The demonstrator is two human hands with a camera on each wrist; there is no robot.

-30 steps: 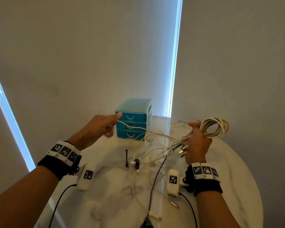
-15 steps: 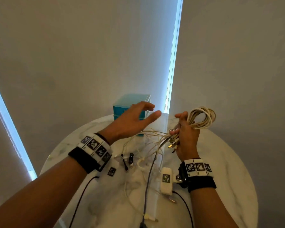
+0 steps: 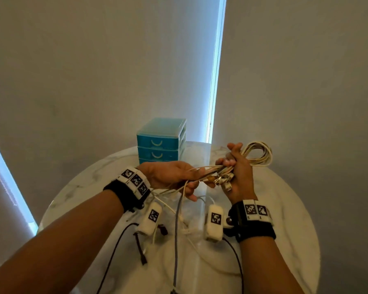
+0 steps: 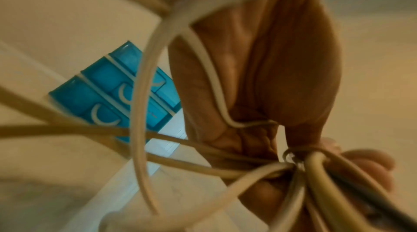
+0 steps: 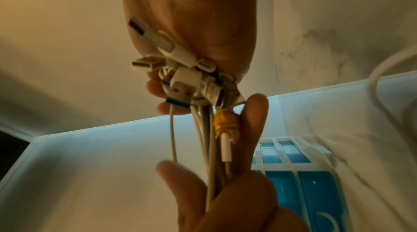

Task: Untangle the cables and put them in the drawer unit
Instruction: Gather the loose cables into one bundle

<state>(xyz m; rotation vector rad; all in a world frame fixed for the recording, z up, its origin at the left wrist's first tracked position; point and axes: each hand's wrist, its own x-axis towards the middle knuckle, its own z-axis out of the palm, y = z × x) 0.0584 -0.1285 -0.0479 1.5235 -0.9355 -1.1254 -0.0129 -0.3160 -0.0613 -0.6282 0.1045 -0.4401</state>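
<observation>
Seen from the head camera, the right hand (image 3: 239, 172) grips a coiled bundle of white cables (image 3: 258, 153), while the left hand (image 3: 174, 177) curls its fingers round the loose strands trailing from it; beyond the fingertips the teal drawer unit (image 3: 160, 141) stands shut on the marble table (image 3: 285, 209). The left wrist view shows cords crossing the palm. The right wrist view shows USB plugs (image 5: 178, 73) bunched at the fingers. Sorting looks barely begun; nothing is stowed.
</observation>
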